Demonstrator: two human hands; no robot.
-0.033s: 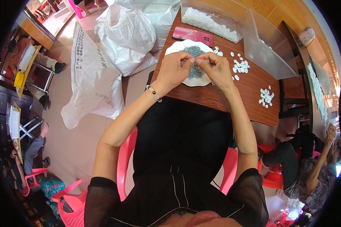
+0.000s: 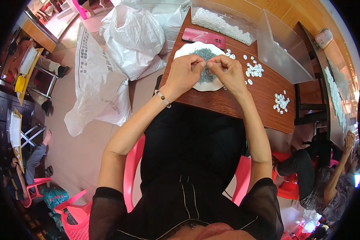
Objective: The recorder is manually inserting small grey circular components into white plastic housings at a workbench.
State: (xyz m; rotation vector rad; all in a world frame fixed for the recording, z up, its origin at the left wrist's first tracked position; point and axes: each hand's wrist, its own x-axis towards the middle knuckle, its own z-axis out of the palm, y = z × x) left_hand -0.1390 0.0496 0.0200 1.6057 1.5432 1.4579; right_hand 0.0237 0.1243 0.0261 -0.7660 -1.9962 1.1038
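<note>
Above a white scalloped plate (image 2: pixel 182 50) heaped with small thin grey metal-looking pieces (image 2: pixel 206 76), my two hands meet fingertip to fingertip. My left hand (image 2: pixel 187 72), a beaded bracelet at its wrist, is pinched closed. My right hand (image 2: pixel 229 74) is closed in a pinch too. Whatever sits between the fingertips is too small to make out. Small white plastic pieces with holes (image 2: pixel 254 71) lie loose right of the plate, and a second group of such pieces (image 2: pixel 281 103) lies near the table's right end.
Behind the plate are a pink phone-like case (image 2: pixel 204 38) and a clear bin of white pieces (image 2: pixel 222 25). Another clear bin (image 2: pixel 284 52) stands at the right on the brown table (image 2: pixel 228 105). White sacks (image 2: pixel 102 88) stand left. People sit at both sides.
</note>
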